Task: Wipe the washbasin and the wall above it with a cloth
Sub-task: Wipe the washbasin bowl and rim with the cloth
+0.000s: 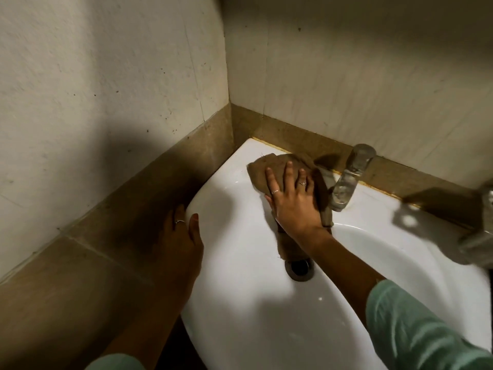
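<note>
A white washbasin fills the lower right, set into a corner of pale walls. A brown cloth lies flat on the basin's back ledge, left of the tap. My right hand presses down on the cloth with fingers spread. Part of the cloth hangs down into the bowl under my wrist, reaching the drain. My left hand grips the basin's left rim, thumb on top and fingers over the outer edge.
A chrome tap stands on the back ledge just right of the cloth. A second, blurred metal fitting sits at the right edge. A brown tile band runs along both walls beside the basin.
</note>
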`<state>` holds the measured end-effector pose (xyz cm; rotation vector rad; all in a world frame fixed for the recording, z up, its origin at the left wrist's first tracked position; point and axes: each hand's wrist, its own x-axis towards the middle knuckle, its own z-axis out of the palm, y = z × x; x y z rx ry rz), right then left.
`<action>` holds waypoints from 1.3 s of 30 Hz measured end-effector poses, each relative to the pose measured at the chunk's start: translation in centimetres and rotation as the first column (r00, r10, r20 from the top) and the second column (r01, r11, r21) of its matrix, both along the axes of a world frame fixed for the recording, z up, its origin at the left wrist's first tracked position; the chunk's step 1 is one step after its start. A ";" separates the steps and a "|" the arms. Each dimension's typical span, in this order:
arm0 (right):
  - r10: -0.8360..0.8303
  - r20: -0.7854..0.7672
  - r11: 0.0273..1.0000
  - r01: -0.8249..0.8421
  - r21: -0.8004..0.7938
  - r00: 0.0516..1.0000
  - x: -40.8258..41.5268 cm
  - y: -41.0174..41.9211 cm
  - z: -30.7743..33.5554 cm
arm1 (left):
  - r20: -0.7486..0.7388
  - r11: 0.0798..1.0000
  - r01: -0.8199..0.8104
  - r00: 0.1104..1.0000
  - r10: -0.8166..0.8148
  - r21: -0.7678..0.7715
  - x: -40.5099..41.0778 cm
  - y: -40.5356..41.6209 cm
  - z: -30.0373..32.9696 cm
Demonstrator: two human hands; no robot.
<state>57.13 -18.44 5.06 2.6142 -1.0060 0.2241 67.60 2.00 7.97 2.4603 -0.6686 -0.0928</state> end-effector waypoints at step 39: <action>0.212 0.397 0.842 -0.373 0.389 0.893 5.2 7.7 -6.4 | -0.025 0.979 0.035 0.999 -0.041 -0.200 0.6 0.2 -1.0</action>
